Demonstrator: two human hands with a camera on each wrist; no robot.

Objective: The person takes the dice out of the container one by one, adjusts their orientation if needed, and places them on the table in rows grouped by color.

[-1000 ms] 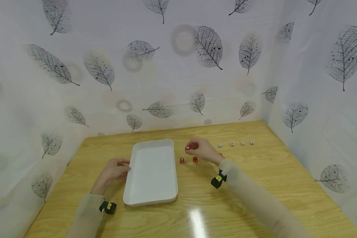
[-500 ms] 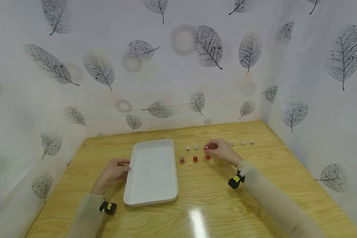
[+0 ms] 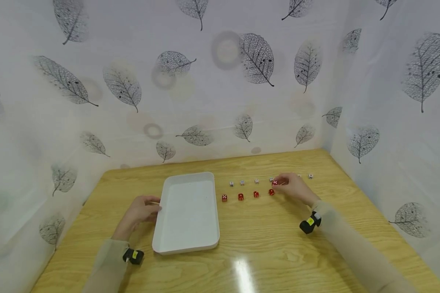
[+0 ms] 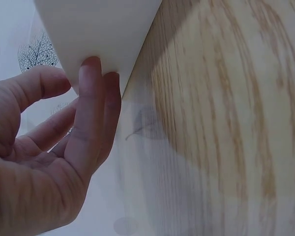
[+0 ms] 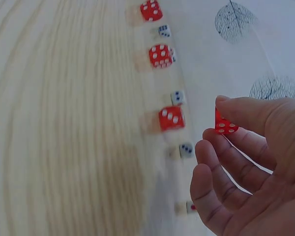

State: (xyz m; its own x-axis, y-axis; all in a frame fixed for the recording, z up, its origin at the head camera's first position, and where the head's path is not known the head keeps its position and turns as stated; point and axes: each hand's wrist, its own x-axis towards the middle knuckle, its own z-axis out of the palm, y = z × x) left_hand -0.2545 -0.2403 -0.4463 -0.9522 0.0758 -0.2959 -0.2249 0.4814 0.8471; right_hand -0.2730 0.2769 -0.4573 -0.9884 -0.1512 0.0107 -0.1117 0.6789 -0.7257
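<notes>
A shallow white tray (image 3: 187,213) lies left of centre on the wooden table. My left hand (image 3: 139,209) holds its left side, thumb at the rim; in the left wrist view two fingertips (image 4: 91,69) press the outer wall. Between thumb and fingers my right hand (image 3: 293,189) pinches a red die (image 5: 227,125), its other fingers loosely curled. This die is over the row of white dice, hiding part of it. Several red dice stand in a front row, from the one nearest the tray (image 3: 224,198) to the one (image 3: 271,192) below the hand.
Behind the red row runs a row of small white dice, from one near the tray (image 3: 232,184) to one at the right end (image 3: 310,176). A pale leaf-printed sheet (image 3: 205,93) encloses the table (image 3: 249,240) at the back and sides.
My right hand has moved right along the rows, carrying the red die. White and red dice it was covering now show. The left hand and the tray have stayed put.
</notes>
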